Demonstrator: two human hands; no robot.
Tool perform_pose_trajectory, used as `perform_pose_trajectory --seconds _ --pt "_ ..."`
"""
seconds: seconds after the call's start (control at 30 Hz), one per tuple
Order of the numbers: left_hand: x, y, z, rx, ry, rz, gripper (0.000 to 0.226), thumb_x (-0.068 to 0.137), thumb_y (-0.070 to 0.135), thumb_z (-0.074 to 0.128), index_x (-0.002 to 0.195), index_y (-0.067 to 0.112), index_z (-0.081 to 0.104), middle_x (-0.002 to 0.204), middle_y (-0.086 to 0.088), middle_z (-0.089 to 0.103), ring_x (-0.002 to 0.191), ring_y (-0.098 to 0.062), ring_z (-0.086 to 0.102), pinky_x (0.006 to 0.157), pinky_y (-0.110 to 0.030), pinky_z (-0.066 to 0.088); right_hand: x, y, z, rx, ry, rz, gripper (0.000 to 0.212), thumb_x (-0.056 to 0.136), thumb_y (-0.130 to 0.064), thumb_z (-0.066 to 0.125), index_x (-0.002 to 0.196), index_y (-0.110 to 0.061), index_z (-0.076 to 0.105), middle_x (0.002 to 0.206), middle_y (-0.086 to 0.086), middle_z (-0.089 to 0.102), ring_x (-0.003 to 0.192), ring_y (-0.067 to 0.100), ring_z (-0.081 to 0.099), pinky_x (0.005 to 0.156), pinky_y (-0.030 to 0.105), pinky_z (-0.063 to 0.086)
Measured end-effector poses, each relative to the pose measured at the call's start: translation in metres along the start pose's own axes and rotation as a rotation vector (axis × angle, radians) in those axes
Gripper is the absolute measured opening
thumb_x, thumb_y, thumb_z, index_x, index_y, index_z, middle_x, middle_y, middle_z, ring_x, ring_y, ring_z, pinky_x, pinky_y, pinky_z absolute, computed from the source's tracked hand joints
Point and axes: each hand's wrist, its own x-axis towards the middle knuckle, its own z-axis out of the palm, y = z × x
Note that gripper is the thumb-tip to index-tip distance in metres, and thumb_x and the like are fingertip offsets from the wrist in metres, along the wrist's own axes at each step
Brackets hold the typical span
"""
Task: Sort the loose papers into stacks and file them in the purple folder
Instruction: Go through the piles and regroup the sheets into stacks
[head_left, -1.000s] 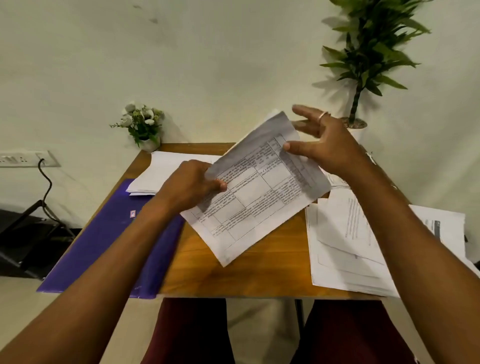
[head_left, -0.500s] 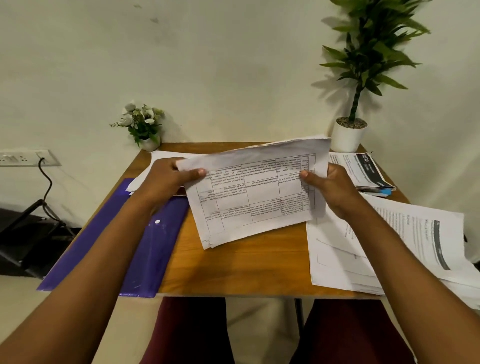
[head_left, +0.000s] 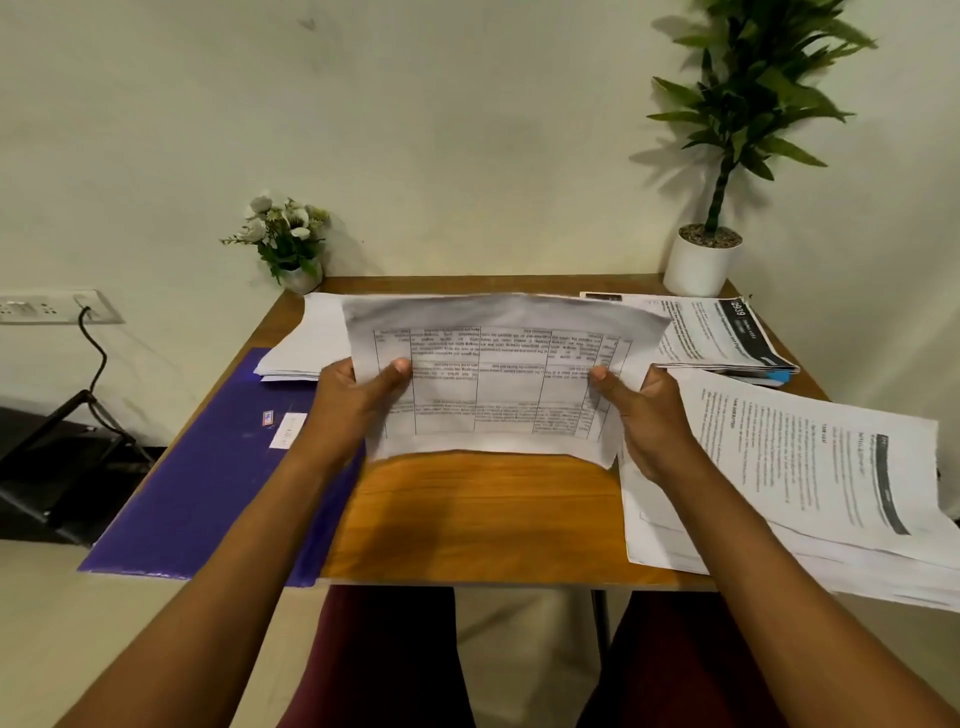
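Centre of frame: white paper printed with a ruled grid of small text (head_left: 498, 374), held up off the brown wooden table (head_left: 478, 514), print upside down toward the camera, top edge curled back, bottom edge sagging a little.

Left hand (head_left: 353, 400) clamped on the paper's left edge, thumb on the printed face, fingers hidden behind. Right hand (head_left: 644, 410) gripping the right edge the same way, thumb in front.

Lower left: flat glossy purple folder (head_left: 208, 467) with a small white label, lying along the table's left side, overhanging both the left and the near edge, partly crossed by the left forearm.

Open room: a bare strip of wood under the held paper, between the folder and the right-hand pages, reaching to the near edge.

Upper left: plain white paper stack (head_left: 306, 338), near end resting on the folder's far end. Right: spread stack of printed white pages (head_left: 810, 467), hanging past the table's right and near edges. Upper right: pile of booklets with dark headers (head_left: 717, 332), just beside the tall green plant in a white pot (head_left: 701, 260) at the far right corner. Far left corner: small white pot of pale flowers (head_left: 285, 244) against the wall. Left margin: wall socket with a black cable (head_left: 47, 306).
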Motion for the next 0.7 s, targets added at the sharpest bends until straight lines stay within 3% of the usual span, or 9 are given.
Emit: perform_pose_trajectory --seconds 0.1,0.23,0.33,0.43,0.6,0.7 --pt "-0.010 -0.026 -0.005 0.041 -0.038 -0.072 0.026 0.095 0.015 0.068 0.121 0.011 0.068 0.114 -0.002 0.076 0.110 -0.025 0.071 0.085 -0.031 0.061 -0.006 0.015 0.001 -0.045 -0.018 0.048 0.021 0.093 -0.027 0.067 0.112 -0.034 0.060 0.110 -0.015 0.070 0.100 0.014 0.071 0.066 0.019 0.057" --pt "-0.010 -0.028 -0.009 0.034 -0.045 -0.027 0.031 0.094 0.015 0.069 0.124 0.011 0.066 0.121 -0.005 0.074 0.113 -0.023 0.070 0.094 -0.038 0.058 -0.003 0.006 0.001 -0.050 -0.040 0.015 0.026 0.095 -0.023 0.067 0.116 -0.034 0.058 0.108 -0.018 0.069 0.087 0.004 0.073 0.066 0.018 0.057" --pt "-0.009 -0.026 -0.010 0.012 -0.038 -0.021 0.032 0.093 0.014 0.069 0.124 0.012 0.066 0.121 -0.005 0.073 0.113 -0.023 0.070 0.092 -0.037 0.058 -0.002 0.006 -0.001 -0.065 -0.049 0.009 0.032 0.093 -0.025 0.069 0.123 -0.030 0.058 0.108 -0.019 0.069 0.086 -0.003 0.072 0.067 0.017 0.058" --pt "-0.014 -0.033 -0.005 -0.058 -0.033 -0.080 0.033 0.094 0.002 0.064 0.127 0.003 0.063 0.120 -0.009 0.073 0.112 -0.026 0.070 0.091 -0.037 0.059 -0.006 0.018 -0.002 -0.144 -0.066 0.043 0.038 0.091 -0.032 0.069 0.128 -0.029 0.058 0.111 -0.018 0.069 0.096 0.006 0.071 0.069 0.018 0.059" --pt "-0.017 -0.031 -0.002 -0.086 -0.035 -0.058 0.028 0.097 -0.002 0.058 0.122 0.007 0.064 0.114 0.000 0.076 0.107 -0.019 0.072 0.080 -0.027 0.060 -0.007 0.021 -0.003 -0.178 -0.026 0.049 0.031 0.094 -0.034 0.068 0.123 -0.036 0.056 0.108 -0.019 0.067 0.092 0.006 0.067 0.064 0.016 0.056" --pt "-0.018 -0.036 -0.002 -0.098 -0.059 -0.080 0.027 0.098 0.003 0.059 0.124 0.010 0.064 0.120 -0.005 0.074 0.113 -0.024 0.070 0.086 -0.033 0.060 -0.011 0.028 -0.003 -0.167 -0.062 0.079 0.023 0.095 -0.031 0.067 0.115 -0.039 0.059 0.109 -0.018 0.069 0.096 0.006 0.067 0.068 0.018 0.057"
